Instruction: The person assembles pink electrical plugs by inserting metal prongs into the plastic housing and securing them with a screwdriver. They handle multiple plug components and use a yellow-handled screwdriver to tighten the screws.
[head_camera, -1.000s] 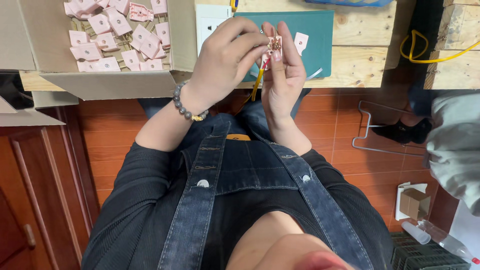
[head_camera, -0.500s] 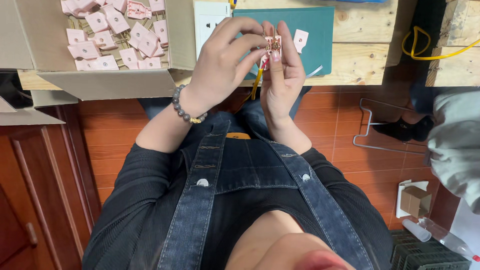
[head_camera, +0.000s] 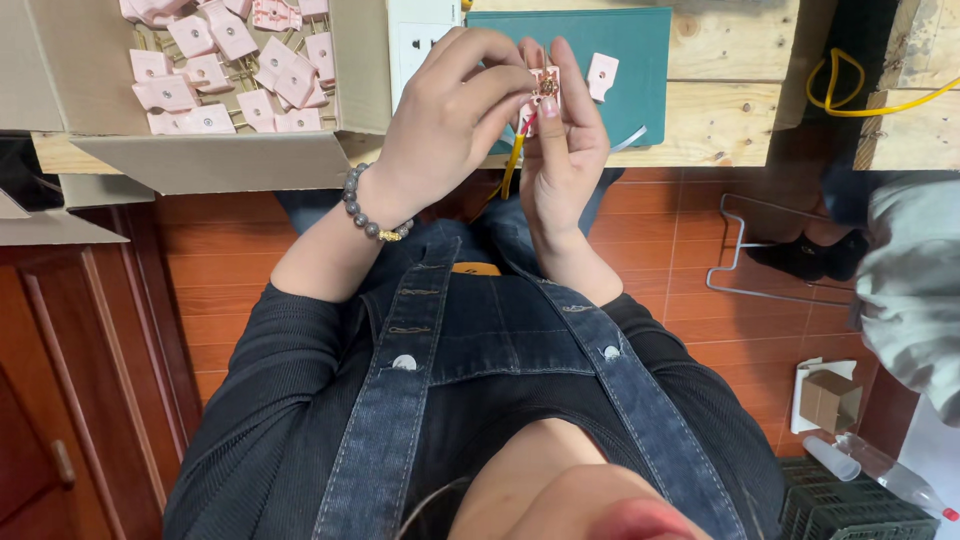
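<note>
both hands pinch one small pink plug part (head_camera: 545, 90) above the wooden bench's near edge: left hand (head_camera: 450, 120) curled on it, right hand (head_camera: 562, 140) bracing behind; looks light, rigid plastic, best gripped by its flat sides

1. Even, soft daylight fills the frame; nothing is dim, and no single lamp or beam shows.
2. Shadows are faint: a soft one under the cardboard box (head_camera: 215, 160) at upper left, darker shade beneath the wooden bench (head_camera: 720, 110) at upper right.
3. No harsh glare; the red floor tiles (head_camera: 700, 260) carry only a mild sheen.
4. The centre is sharp, down to denim stitching.
5. The bottom edge, closest to the lens, is blurred.
6. Wide-angle bending shows at the left and right edges.
</note>
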